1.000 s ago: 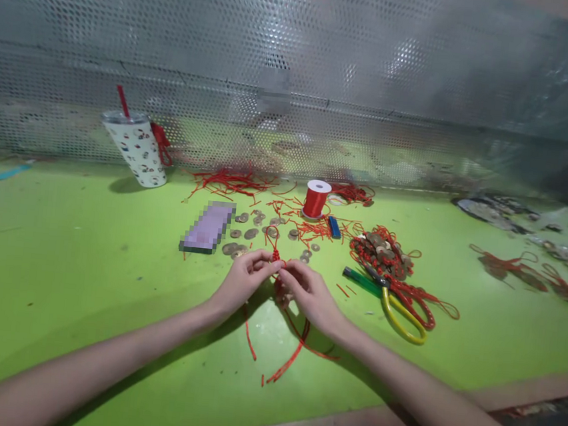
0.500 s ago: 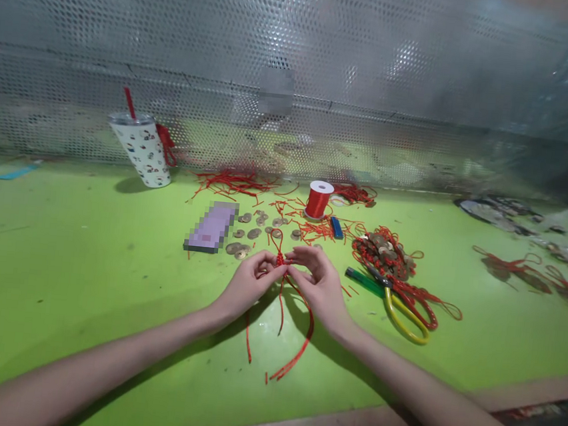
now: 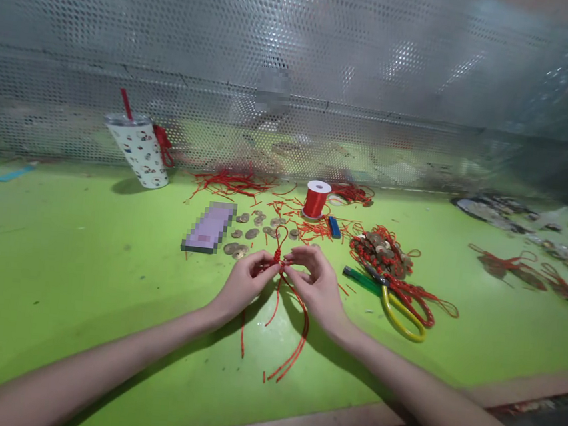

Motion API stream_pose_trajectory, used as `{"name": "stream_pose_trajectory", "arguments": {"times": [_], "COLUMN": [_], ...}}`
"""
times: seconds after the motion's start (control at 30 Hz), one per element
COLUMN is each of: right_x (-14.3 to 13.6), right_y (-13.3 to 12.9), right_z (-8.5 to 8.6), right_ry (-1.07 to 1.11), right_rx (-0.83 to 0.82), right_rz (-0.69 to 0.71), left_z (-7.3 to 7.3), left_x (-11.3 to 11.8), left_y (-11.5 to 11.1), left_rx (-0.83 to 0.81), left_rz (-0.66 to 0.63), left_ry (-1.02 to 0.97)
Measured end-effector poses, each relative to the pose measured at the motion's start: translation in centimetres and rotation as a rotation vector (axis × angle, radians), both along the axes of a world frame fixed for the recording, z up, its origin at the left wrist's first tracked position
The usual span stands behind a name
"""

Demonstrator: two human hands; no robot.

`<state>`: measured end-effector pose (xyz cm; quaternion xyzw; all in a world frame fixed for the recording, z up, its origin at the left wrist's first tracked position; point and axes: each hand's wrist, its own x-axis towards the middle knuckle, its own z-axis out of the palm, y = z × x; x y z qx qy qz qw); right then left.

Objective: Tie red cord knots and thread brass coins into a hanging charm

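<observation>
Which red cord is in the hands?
The knotted red cord with an open loop, pinched by the left hand and right hand; the other red cords on the green table are unheld.

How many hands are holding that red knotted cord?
2. The left hand pinches the red knotted cord from the left; the right hand pinches it from the right. They hide part of the cord, but no third hand shows.

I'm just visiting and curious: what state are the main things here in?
Red cord: knotted, looped on top, ends loose
Left hand: pinching the cord
Right hand: curved, touching the cord
Cup: standing, lidded, straw in
Spool: upright, wound with red
Scissors: lying down, opening unclear
Coins: loose, some overlapping
</observation>
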<state>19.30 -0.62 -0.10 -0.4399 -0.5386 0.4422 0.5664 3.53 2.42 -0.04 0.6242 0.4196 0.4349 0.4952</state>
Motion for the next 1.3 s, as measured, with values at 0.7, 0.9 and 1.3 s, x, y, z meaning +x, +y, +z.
{"name": "stream_pose_trajectory", "arguments": {"times": [0.7,0.9,1.3], "right_x": [1.0,1.0,1.0], "right_y": [0.2,0.3,0.6], "right_z": [-0.2,-0.2,-1.0], "right_ry": [-0.572,-0.510,-0.523], "right_rx": [0.262,0.154,0.221], "right_rz": [0.032,0.066,-0.011], "left_z": [-0.3,0.0,0.0], "left_x": [-0.2,-0.3,-0.2], "left_y": [-0.1,-0.4,-0.5], "left_rx": [-0.031,-0.012,0.007], "left_rz": [-0.055,-0.061,-0.107], "left_ry": [-0.023,-0.015,0.044]}}
